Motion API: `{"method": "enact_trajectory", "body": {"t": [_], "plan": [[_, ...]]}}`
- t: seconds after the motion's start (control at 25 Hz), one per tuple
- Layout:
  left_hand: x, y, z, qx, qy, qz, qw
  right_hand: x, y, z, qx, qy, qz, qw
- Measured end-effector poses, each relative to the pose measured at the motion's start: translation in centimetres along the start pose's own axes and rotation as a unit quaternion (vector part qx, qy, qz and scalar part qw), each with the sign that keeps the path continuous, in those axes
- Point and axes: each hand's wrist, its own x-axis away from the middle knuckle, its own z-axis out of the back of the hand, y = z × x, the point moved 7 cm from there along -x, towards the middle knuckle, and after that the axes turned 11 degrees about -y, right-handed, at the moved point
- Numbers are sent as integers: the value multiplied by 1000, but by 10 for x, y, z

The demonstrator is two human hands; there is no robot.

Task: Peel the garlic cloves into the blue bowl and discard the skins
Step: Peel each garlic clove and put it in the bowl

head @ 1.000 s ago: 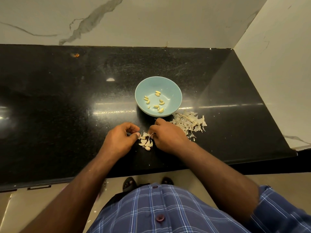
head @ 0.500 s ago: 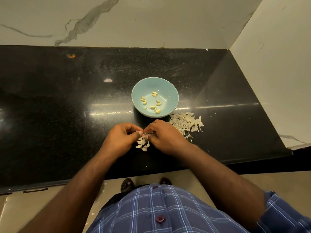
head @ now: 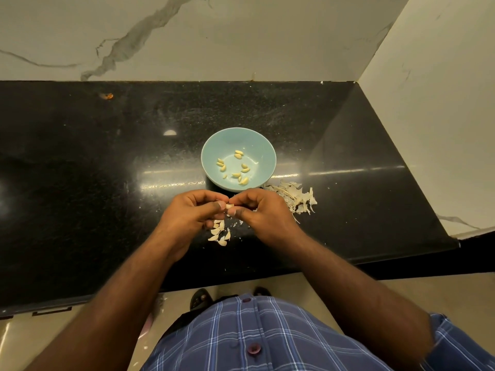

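- Both hands have lifted off the counter (head: pixel 80 183) since a second ago and now meet just in front of the bowl (head: pixel 263 145).
- Left hand (head: pixel 190 215) and right hand (head: pixel 263 212) pinch one clove (head: pixel 229 206) between their fingertips.
- Unpeeled cloves (head: pixel 219 232) lie below the hands.
- Peeled cloves (head: pixel 235 168) sit in the bowl.
- Skins (head: pixel 296 200) are heaped right of the bowl.

Black polished stone counter (head: pixel 80 210), speckled, glossy with light streaks, set into a corner of pale marble walls. Directly on it: blue bowl (head: pixel 263 151) near centre; heap of skins (head: pixel 297 200) just right of bowl, at its near side; cluster of unpeeled cloves (head: pixel 219 234) nearer the front edge; small orange speck (head: pixel 108 96) far left, by the back wall.
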Motion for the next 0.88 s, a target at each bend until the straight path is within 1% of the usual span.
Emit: {"method": "enact_trajectory", "body": {"t": [0.08,0.28,0.36,0.44,0.56,0.64,0.8,0.88], "plan": [[-1,0,-7,26,0,6,1000,4,-2,7,-8,26,16,999],[-4,-3,-33,144,8,20,989,14,-1,25,-26,86,60,994],[-6,-3,-42,176,5,15,984,16,-1,31,-31,99,74,992],[-8,-3,-48,202,-1,7,979,17,-1,36,-51,95,79,991],[-12,-3,-50,209,-9,-1,978,15,3,44,-109,54,68,990],[-13,-2,-52,200,-18,-5,980,17,4,46,-108,37,67,991],[-13,2,-61,179,-34,-15,983,24,2,54,-27,93,95,991],[-14,2,-63,167,-40,-14,985,26,0,57,3,106,115,988]]}}
